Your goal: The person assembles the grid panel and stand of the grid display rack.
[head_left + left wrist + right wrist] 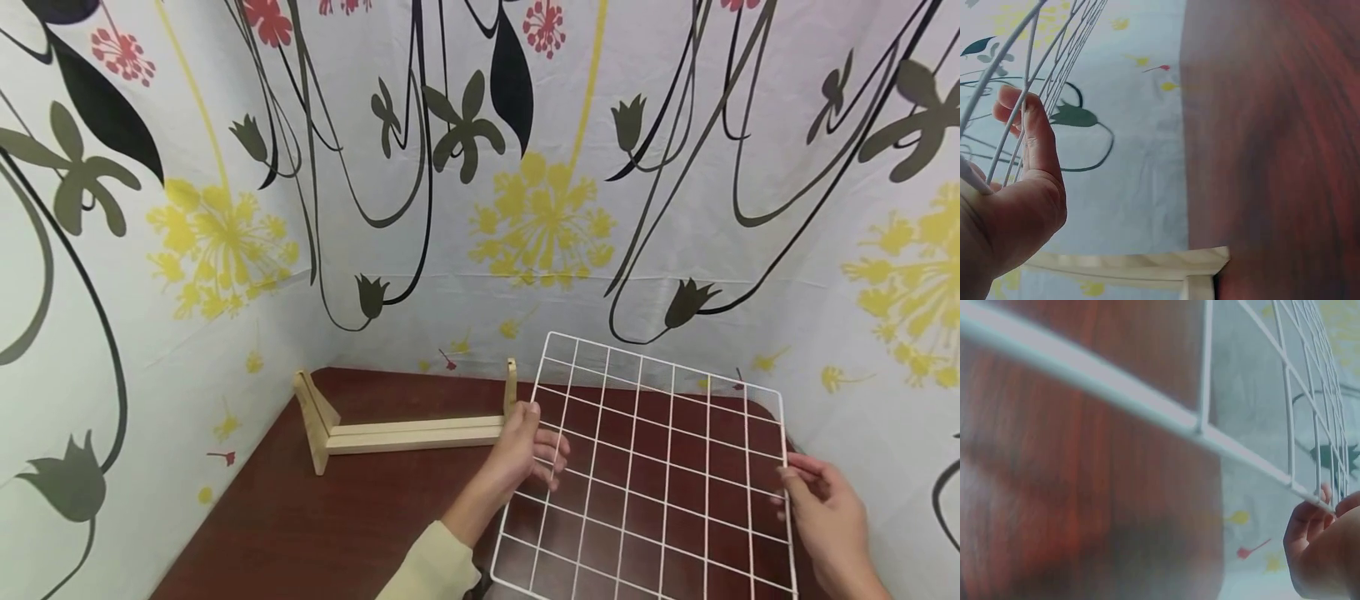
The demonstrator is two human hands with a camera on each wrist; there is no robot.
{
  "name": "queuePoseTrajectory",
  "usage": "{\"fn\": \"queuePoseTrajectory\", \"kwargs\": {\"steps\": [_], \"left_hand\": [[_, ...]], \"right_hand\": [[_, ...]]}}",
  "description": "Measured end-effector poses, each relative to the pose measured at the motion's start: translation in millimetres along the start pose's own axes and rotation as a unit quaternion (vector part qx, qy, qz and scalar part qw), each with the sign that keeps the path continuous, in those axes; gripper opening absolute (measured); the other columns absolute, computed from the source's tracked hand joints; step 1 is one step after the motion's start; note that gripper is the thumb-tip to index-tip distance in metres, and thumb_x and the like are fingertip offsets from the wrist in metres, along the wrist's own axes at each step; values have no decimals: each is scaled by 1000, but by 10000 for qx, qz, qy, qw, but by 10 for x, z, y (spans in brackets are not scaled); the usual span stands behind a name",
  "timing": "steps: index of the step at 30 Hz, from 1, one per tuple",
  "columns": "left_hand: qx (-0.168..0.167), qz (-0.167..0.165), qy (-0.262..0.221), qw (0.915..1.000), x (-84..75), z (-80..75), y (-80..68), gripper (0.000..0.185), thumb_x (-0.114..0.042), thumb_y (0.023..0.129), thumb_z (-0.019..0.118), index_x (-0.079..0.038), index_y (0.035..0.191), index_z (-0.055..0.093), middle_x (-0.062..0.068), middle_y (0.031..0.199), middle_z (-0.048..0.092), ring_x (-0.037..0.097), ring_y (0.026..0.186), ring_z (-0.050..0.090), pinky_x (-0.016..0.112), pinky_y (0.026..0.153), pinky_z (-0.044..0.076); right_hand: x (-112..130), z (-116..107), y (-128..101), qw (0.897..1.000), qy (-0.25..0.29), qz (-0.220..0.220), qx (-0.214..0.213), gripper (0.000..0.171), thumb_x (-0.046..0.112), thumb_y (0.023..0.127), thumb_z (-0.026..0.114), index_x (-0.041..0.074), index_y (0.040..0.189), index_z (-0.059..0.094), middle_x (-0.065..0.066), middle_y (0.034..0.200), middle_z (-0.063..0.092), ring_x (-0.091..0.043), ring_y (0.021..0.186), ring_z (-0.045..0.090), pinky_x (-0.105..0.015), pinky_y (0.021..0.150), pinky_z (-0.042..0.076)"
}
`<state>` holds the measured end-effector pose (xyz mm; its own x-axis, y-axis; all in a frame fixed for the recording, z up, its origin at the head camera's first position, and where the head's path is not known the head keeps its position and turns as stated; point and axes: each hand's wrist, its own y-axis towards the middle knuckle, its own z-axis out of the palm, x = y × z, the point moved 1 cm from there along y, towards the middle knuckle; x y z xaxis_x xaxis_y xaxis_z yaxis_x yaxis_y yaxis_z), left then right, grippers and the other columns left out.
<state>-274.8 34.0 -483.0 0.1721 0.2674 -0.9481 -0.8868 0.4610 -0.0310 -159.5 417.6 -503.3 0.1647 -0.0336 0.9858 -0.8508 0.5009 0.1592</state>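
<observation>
A white wire grid panel [663, 462] is held up at a tilt between both hands, over the right part of the table. My left hand [517, 446] grips its left edge, thumb on the near side and fingers behind the wires; the left wrist view shows the left hand [1029, 181] around the edge wire. At the opposite edge my right hand [828, 508] pinches the frame wire, and in the right wrist view the right hand [1322, 544] has its fingers curled at that wire. A pale wooden stand [416, 435] stands to the left, its right end partly behind the left hand.
The dark red-brown table [360, 525] meets a flower-patterned cloth [450, 208] that hangs at the back and on both sides. In the left wrist view, an end piece of the wooden stand [1141, 262] lies close below the left hand.
</observation>
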Motion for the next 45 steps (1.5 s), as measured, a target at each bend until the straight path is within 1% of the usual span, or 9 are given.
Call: {"fn": "queuePoseTrajectory", "kwargs": {"steps": [7, 13, 18, 26, 30, 33, 37, 41, 45], "left_hand": [[87, 415, 6, 9991, -212, -73, -117, 37, -45, 117, 27, -11, 114, 42, 10, 82, 73, 18, 55, 64, 36, 43, 55], [165, 615, -34, 9980, -388, -156, -214, 45, -45, 117, 27, -6, 125, 48, 18, 92, 77, 18, 57, 67, 36, 44, 56], [161, 898, 99, 9958, -523, -210, -271, 53, -48, 116, 30, -3, 136, 49, 13, 96, 79, 17, 58, 70, 36, 46, 57], [188, 1628, 335, 9859, -722, -324, -342, 55, -54, 114, 31, -4, 128, 50, 4, 92, 80, 17, 59, 71, 37, 48, 59], [139, 2101, 625, 9756, -892, -362, -380, 55, -50, 116, 28, -2, 132, 49, 4, 90, 80, 19, 57, 71, 45, 48, 60], [94, 2559, 872, 9627, -1031, -404, -391, 54, -44, 117, 26, 2, 135, 48, 5, 87, 79, 22, 55, 71, 51, 47, 58], [81, 2947, 976, 9505, -1188, -479, -374, 48, -38, 118, 28, 3, 132, 49, 6, 83, 78, 22, 53, 69, 48, 46, 57], [43, 3233, 915, 9418, -1279, -578, -330, 40, -34, 118, 32, -1, 124, 52, 3, 80, 77, 20, 51, 66, 43, 45, 56], [88, 3753, 938, 9221, -1292, -673, -316, 35, -30, 118, 31, -3, 121, 54, 2, 79, 78, 19, 49, 67, 47, 42, 55]], "right_hand": [[174, 172, -62, 9952, 893, -391, 57, 24, 0, 104, 61, 19, 117, 69, 13, 95, 75, -5, 62, 69, -18, 54, 55], [408, 331, -92, 9896, 1318, -566, -133, 25, -4, 103, 62, 14, 118, 73, 7, 94, 76, -7, 61, 69, -17, 53, 55], [658, 470, -83, 9817, 1728, -767, -212, 27, -7, 101, 62, 5, 124, 73, 1, 94, 78, -9, 60, 69, -19, 55, 57], [990, 692, -59, 9677, 2247, -1136, 106, 31, -12, 100, 59, -9, 131, 65, -6, 95, 75, -13, 63, 67, -21, 58, 58], [1155, 799, -51, 9635, 2341, -1296, 63, 32, -12, 100, 60, -11, 132, 63, -9, 93, 73, -16, 61, 67, -22, 58, 58], [1269, 884, -33, 9587, 2448, -1446, 34, 33, -13, 99, 61, -15, 132, 60, -12, 95, 72, -18, 61, 67, -23, 58, 58], [1380, 978, 3, 9506, 2601, -1688, 144, 33, -16, 98, 61, -19, 131, 57, -15, 106, 73, -19, 66, 72, -24, 58, 61], [1437, 1041, 14, 9432, 2570, -2060, 436, 33, -19, 97, 58, -21, 130, 56, -16, 114, 74, -19, 76, 77, -26, 62, 63], [1469, 1072, -4, 9429, 2215, -2420, 578, 34, -20, 96, 59, -20, 130, 58, -13, 117, 76, -16, 84, 79, -23, 66, 63]]}}
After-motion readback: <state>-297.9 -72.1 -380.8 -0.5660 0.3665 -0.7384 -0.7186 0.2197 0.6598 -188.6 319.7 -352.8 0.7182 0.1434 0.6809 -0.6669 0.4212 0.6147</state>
